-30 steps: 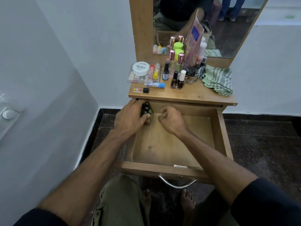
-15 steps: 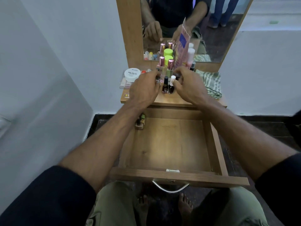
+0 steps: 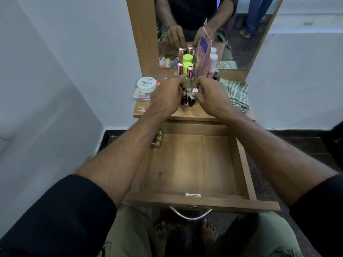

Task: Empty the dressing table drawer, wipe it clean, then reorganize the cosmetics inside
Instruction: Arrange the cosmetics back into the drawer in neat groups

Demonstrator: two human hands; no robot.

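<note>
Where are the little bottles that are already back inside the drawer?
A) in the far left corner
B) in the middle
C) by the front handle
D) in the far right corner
A: the small bottles sit in the far left corner of the open drawer, partly hidden by the left forearm, and the rest of the drawer floor shows bare wood.

A wood-framed mirror (image 3: 144, 34) stands at the back of the table (image 3: 189, 114), and its glass reflects a pair of legs in blue trousers standing on a dark floor. Pale blue-white walls (image 3: 55, 71) meet in a corner to the left, with a dark skirting strip (image 3: 297, 131) running along their foot. Below lies a dark speckled stone floor (image 3: 306, 145), and two bare feet (image 3: 209, 232) rest on it between knees in olive-green trousers (image 3: 130, 236).
</note>
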